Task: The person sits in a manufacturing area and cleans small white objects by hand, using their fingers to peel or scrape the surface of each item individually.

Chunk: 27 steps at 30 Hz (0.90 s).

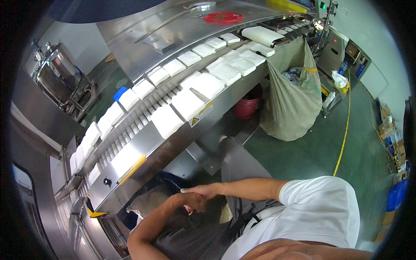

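The person wears a white shirt (320, 208) and dark grey trousers (247, 162). The left hand (196, 202) and the right hand (207, 191) are close together over the lap, one partly covering the other. A small pale bit (183, 190) shows right at the tips of the right hand. It is too small to name, and I cannot tell if either hand is gripping it or how wide the fingers are.

Past the hands runs a long metal conveyor (147, 141), with a yellow strip (132, 169) and a black knob (107, 182) on its near side. Flat white packs (166, 120) sit on it in a near row and a far row, with rollers (134, 128) between them. A blue thing (120, 93) pokes up by the far row.

A red bucket (245, 108) stands under the conveyor, near a big cloth sack (290, 108). Farther off are a shiny round tank (58, 73) on the left and a flat red round thing (222, 17) on metal.
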Available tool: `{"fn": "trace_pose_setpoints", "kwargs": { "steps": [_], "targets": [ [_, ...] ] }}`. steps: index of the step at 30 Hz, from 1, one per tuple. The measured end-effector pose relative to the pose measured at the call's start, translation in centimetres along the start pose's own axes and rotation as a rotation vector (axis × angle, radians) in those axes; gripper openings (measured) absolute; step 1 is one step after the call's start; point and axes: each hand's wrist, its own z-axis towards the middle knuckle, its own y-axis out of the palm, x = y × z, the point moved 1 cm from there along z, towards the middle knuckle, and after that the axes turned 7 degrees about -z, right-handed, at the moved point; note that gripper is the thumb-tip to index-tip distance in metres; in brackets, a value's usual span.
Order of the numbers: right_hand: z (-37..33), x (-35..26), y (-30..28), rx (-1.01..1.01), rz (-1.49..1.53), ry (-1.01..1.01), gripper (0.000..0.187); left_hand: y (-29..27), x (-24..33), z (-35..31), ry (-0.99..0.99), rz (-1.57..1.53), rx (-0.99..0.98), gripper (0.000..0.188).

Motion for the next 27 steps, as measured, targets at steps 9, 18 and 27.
{"fn": "trace_pose_setpoints", "kwargs": {
  "steps": [9,18,27],
  "targets": [
    [-0.2,1.0,-1.2,0.06,0.037,-0.001,0.061,0.4,-1.6,1.5,-0.13,-0.082,0.075,0.042],
    [0.6,1.9,-2.3,0.16,-0.019,0.031,0.054,0.5,-2.1,1.4,-0.054,-0.042,-0.021,0.039],
    [0.3,2.3,-2.7,0.236,-0.017,0.03,0.048,0.8,-1.9,0.9,0.117,0.172,0.09,0.037]
  ]
}}
